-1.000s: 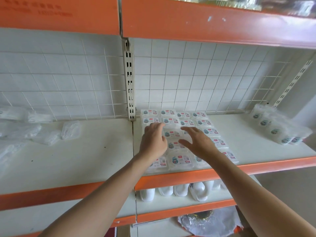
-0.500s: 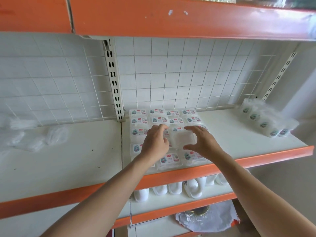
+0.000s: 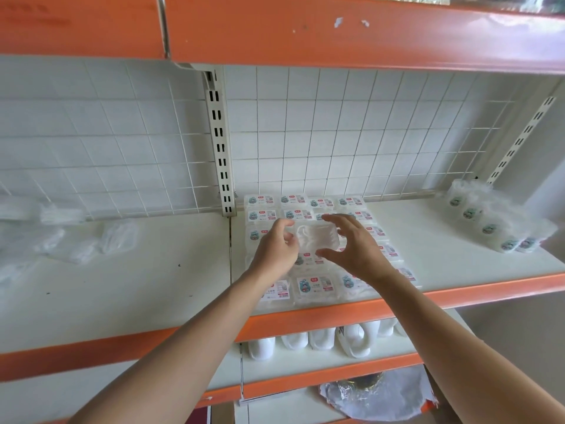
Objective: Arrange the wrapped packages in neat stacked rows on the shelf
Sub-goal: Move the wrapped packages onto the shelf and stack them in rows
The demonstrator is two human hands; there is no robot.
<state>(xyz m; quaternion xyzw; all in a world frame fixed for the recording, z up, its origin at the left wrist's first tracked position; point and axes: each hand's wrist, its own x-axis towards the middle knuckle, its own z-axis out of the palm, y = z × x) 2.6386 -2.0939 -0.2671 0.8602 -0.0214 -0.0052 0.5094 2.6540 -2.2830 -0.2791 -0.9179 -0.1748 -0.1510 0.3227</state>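
White shelf (image 3: 443, 249): left hand (image 3: 273, 250), right hand (image 3: 351, 249) grip glossy rectangular package (image 3: 318, 237).

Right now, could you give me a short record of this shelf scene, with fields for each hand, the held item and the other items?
held package: plain side up, above the middle of the grid, between both hands
left hand: fingers curled at its left edge
right hand: fingers curved round its right end
package grid: labels up, four across, flat on the shelf
loose row: more packages, far right
white containers: one shelf below
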